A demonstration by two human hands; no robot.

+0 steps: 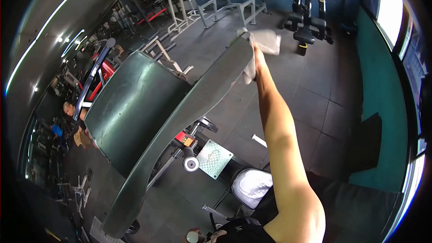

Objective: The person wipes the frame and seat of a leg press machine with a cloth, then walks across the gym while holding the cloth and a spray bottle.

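Note:
My right arm reaches forward and up, and my right hand is closed on a white cloth pressed against the far end of a long dark green padded bench part of a gym machine. The cloth covers most of the hand. A wider dark green pad sits just left of the narrow one. My left hand is out of view.
Below the pads are a metal footplate, a round bar end and a worn grey seat. Racks and a yellow-black machine stand at the back. A person is at the left. A teal wall runs along the right.

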